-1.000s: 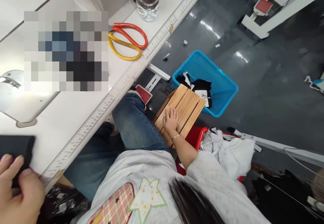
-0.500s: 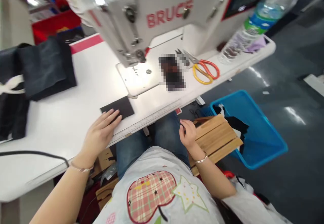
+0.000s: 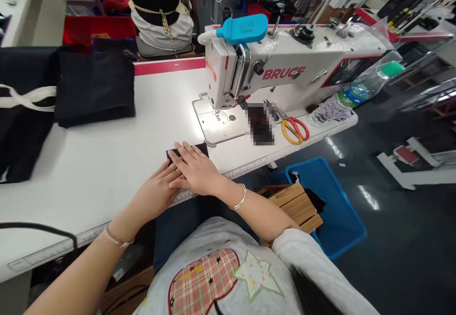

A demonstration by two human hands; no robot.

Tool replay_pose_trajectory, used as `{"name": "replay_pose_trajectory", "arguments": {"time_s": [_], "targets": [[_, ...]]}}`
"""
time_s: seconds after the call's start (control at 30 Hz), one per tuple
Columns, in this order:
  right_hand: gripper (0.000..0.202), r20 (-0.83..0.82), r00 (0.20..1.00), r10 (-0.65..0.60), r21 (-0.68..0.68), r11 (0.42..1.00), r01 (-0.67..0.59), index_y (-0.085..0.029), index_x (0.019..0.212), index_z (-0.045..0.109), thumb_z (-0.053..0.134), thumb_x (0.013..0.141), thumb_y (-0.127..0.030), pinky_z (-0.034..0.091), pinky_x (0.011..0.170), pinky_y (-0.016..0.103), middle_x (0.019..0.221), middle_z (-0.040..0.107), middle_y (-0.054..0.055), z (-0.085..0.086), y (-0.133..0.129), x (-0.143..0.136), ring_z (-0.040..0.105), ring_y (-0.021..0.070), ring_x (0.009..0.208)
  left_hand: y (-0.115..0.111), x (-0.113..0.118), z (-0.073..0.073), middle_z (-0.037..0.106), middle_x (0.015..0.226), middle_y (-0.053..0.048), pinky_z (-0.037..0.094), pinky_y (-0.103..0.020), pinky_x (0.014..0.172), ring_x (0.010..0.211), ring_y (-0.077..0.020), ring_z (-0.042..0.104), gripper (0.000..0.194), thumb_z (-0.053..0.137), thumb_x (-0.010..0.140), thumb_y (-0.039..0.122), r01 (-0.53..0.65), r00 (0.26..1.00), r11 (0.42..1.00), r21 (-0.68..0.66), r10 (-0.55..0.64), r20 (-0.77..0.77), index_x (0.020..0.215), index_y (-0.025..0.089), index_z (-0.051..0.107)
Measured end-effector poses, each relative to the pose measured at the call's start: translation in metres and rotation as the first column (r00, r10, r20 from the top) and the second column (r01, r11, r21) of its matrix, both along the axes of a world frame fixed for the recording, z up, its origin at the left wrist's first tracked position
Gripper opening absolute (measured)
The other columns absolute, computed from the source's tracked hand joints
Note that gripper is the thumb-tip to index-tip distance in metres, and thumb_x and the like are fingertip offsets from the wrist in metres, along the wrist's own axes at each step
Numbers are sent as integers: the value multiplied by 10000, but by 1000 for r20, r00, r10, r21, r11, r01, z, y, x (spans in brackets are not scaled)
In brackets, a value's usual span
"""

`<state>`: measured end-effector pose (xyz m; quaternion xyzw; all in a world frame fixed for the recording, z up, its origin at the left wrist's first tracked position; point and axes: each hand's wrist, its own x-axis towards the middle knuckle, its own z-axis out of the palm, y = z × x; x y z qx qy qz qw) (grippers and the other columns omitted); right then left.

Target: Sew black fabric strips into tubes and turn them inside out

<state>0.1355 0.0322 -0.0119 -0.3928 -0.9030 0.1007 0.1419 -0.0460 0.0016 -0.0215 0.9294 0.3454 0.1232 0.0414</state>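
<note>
A small black fabric piece (image 3: 202, 149) lies flat on the white table near its front edge, left of the sewing machine's needle plate (image 3: 210, 132). My right hand (image 3: 195, 167) rests flat across it, fingers stretched out. My left hand (image 3: 160, 194) lies beside it with fingers extended, their tips at the fabric's near left side and partly under my right hand. Both palms face down, and they cover most of the fabric.
The sewing machine (image 3: 256, 63) stands behind the fabric. Scissors (image 3: 295, 130) and a water bottle (image 3: 351, 97) sit to its right. Folded black fabric (image 3: 94, 87) lies at the left. A blue bin (image 3: 342, 220) and a wooden slatted stool (image 3: 297, 203) are below right. Someone sits beyond the table.
My right hand has risen from beside my lap onto the fabric, next to my left hand. The head view has tilted up, showing more of the machine and the room.
</note>
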Motion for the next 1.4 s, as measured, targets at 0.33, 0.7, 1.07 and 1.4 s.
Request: {"name": "replay_pose_trajectory", "arguments": {"time_s": [0.33,0.7,1.07,1.4], "targets": [[937,43,999,-28,-29,999,29,-90,1517,270,405,848,-732,148,1241,418,1594,274,164,-5,-1,2,156,278,1512,-6,-1,-16,317,1578,-107,265,-548,1202,1492,-316,182,686,456,947,470,-45,999,998,-48,44,-27,1530,167,261],[874,100,994,-40,18,999,38,-50,1487,335,381,901,-697,142,1242,429,1595,282,140,-18,0,-1,189,285,1502,-11,-18,-6,701,1208,-61,527,-346,1010,1163,-206,641,291,453,925,251,-147,899,963,-226,225,374,1100,209,682],[613,-5,992,-124,-102,987,123,-100,1523,282,326,1007,-427,198,1222,491,1610,242,129,-14,12,29,148,266,1516,23,19,-5,687,1055,-130,534,-450,856,968,-265,654,329,438,951,318,-399,872,908,-129,419,253,1161,169,644],[610,153,962,-224,-81,968,238,-121,1511,324,381,989,-431,125,1202,603,1611,244,90,-6,5,33,133,357,1506,31,29,-10,448,1502,-138,336,-486,1180,1439,-252,348,561,280,894,63,-155,975,972,-176,180,133,1437,75,419]]}}
